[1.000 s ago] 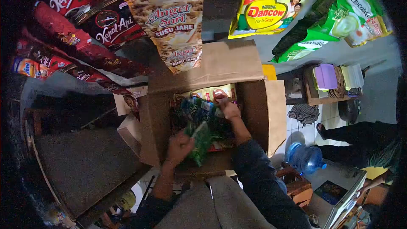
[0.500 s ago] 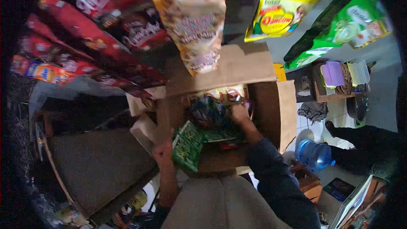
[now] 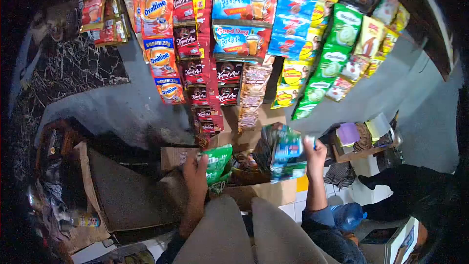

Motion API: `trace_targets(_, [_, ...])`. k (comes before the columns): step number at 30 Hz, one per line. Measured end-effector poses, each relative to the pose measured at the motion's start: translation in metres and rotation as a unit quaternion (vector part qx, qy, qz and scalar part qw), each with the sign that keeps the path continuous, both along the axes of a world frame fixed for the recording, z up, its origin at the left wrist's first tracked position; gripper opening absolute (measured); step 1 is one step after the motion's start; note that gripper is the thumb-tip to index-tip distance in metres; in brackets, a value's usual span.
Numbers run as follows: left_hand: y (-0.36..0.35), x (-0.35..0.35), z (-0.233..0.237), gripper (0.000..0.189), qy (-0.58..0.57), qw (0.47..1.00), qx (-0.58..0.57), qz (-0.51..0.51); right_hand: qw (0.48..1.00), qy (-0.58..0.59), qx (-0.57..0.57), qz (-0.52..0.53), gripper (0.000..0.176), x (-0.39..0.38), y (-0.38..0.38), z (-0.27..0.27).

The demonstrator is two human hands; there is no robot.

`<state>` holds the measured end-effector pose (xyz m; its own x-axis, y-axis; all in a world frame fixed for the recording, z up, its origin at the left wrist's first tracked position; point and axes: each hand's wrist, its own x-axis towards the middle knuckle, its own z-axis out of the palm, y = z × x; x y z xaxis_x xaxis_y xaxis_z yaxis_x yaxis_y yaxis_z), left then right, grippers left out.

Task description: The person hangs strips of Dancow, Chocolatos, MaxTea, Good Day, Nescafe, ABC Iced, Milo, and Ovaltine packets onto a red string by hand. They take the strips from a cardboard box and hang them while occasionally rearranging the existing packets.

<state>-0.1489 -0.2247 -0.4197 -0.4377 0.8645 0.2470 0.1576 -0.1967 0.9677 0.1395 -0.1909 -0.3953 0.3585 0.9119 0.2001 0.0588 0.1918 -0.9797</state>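
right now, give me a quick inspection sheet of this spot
surface: open cardboard box by the knees; what it rests on is hidden
job's things: green sachet strip, blue sachet strip, both lifted above the box
clutter: more packets inside the box
hands: left hand grips the green strip; right hand grips the blue strip
cables: nothing seen
surroundings: hanging sachet rows on the wall, blue water jug on the floor

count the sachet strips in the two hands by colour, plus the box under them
green sachet strip, in the left hand: 1
blue sachet strip, in the right hand: 1
cardboard box: 1
total: 3
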Motion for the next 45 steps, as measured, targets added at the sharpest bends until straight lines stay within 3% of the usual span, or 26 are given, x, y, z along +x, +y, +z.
trace_targets(2, [0.001, 0.003, 0.021, 0.017, 0.172, 0.984, 0.0, -0.054, 0.989, 0.145, 0.023, 0.017, 0.02, -0.005, -0.007, 0.037])
trace_targets(3, [0.001, 0.008, 0.022, 0.017, 0.174, 0.983, 0.005, -0.061, 0.973, 0.224, 0.011, 0.057, 0.022, -0.007, -0.012, 0.055])
trace_targets(5, [0.01, 0.019, 0.012, 0.017, 0.028, 0.986, 0.04, -0.161, 0.946, 0.291, -0.017, 0.141, 0.029, -0.004, -0.015, 0.071])
trace_targets(7, [0.018, 0.025, -0.004, 0.012, 0.057, 0.98, 0.048, -0.185, 0.927, 0.319, -0.029, 0.196, 0.029, -0.005, -0.019, 0.083])
trace_targets(8, [0.018, 0.034, -0.006, 0.01, 0.007, 0.98, 0.026, -0.195, 0.829, 0.407, 0.037, 0.381, 0.026, 0.009, -0.01, 0.067])
trace_targets(9, [0.018, 0.042, -0.01, 0.01, -0.043, 0.979, 0.002, -0.201, 0.884, 0.395, -0.007, 0.251, 0.025, -0.013, -0.021, 0.092])
trace_targets(11, [0.023, 0.056, -0.028, 0.03, -0.181, 0.954, 0.024, -0.236, 0.826, 0.446, 0.03, 0.344, 0.024, -0.02, -0.022, 0.092])
trace_targets(13, [0.018, 0.076, -0.004, 0.043, -0.077, 0.978, 0.096, -0.167, 0.871, 0.42, -0.007, 0.253, 0.022, -0.039, -0.019, 0.093])
trace_targets(16, [0.036, 0.061, -0.032, 0.058, 0.165, 0.912, -0.03, -0.374, 0.866, 0.447, -0.027, 0.224, 0.02, -0.059, -0.008, 0.085])
trace_targets(17, [0.037, 0.062, -0.022, 0.058, 0.163, 0.913, -0.029, -0.373, 0.849, 0.493, -0.024, 0.188, 0.008, -0.076, -0.015, 0.108])
trace_targets(19, [0.031, 0.065, 0.009, 0.061, -0.132, 0.913, 0.114, -0.37, 0.864, 0.471, -0.005, 0.179, 0.007, -0.075, -0.009, 0.104])
trace_targets(20, [0.027, 0.064, 0.031, 0.069, -0.172, 0.913, 0.134, -0.346, 0.878, 0.444, 0.008, 0.178, 0.006, -0.072, -0.004, 0.101])
trace_targets(24, [0.036, 0.035, 0.067, 0.077, -0.151, 0.87, 0.179, -0.435, 0.916, 0.378, 0.053, 0.122, 0.01, -0.064, 0.007, 0.098])
trace_targets(26, [0.05, 0.034, 0.08, 0.067, -0.06, 0.901, 0.219, -0.369, 0.923, 0.37, 0.051, 0.093, 0.014, -0.066, 0.005, 0.102])
trace_targets(27, [0.044, 0.034, 0.113, 0.047, 0.138, 0.894, 0.278, -0.323, 0.93, 0.348, 0.064, 0.096, 0.016, -0.066, 0.007, 0.099])
trace_targets(31, [0.039, 0.041, 0.151, 0.031, 0.046, 0.902, 0.235, -0.358, 0.968, 0.221, 0.104, 0.058, 0.023, -0.063, -0.002, 0.097])
trace_targets(33, [0.042, 0.045, 0.175, 0.026, 0.034, 0.898, 0.256, -0.355, 0.945, 0.183, 0.268, -0.047, 0.037, -0.069, 0.0, 0.073])
trace_targets(34, [0.042, 0.049, 0.192, 0.026, 0.077, 0.888, 0.319, -0.321, 0.919, -0.031, 0.327, -0.219, 0.048, -0.069, 0.001, 0.062])
trace_targets(35, [0.044, 0.048, 0.201, 0.026, 0.083, 0.893, 0.293, -0.33, 0.818, -0.242, 0.366, -0.371, 0.06, -0.067, 0.006, 0.043])
trace_targets(36, [0.044, 0.051, 0.21, 0.024, 0.084, 0.886, 0.307, -0.337, 0.797, -0.324, 0.359, -0.362, 0.083, -0.055, 0.01, 0.013])
trace_targets(37, [0.044, 0.054, 0.215, 0.023, 0.047, 0.882, 0.297, -0.364, 0.801, -0.324, 0.357, -0.353, 0.083, -0.059, 0.005, -0.004])
trace_targets(39, [0.045, 0.06, 0.221, 0.023, 0.033, 0.876, 0.311, -0.367, 0.925, -0.197, 0.206, -0.251, 0.085, -0.072, -0.006, -0.031])
trace_targets(41, [0.043, 0.062, 0.219, 0.024, 0.037, 0.875, 0.309, -0.37, 0.971, -0.041, 0.202, -0.12, 0.091, -0.093, -0.017, -0.048])
trace_targets(43, [0.042, 0.063, 0.219, 0.025, 0.001, 0.88, 0.263, -0.397, 0.982, -0.021, 0.176, -0.067, 0.085, -0.114, -0.019, -0.076])
trace_targets(44, [0.041, 0.06, 0.219, 0.024, 0.003, 0.87, 0.27, -0.411, 0.996, 0.046, 0.072, 0.033, 0.074, -0.119, -0.009, -0.113])
trace_targets(45, [0.032, 0.057, 0.226, 0.022, -0.064, 0.855, 0.233, -0.458, 0.995, -0.034, 0.026, 0.085, 0.066, -0.125, -0.018, -0.109])
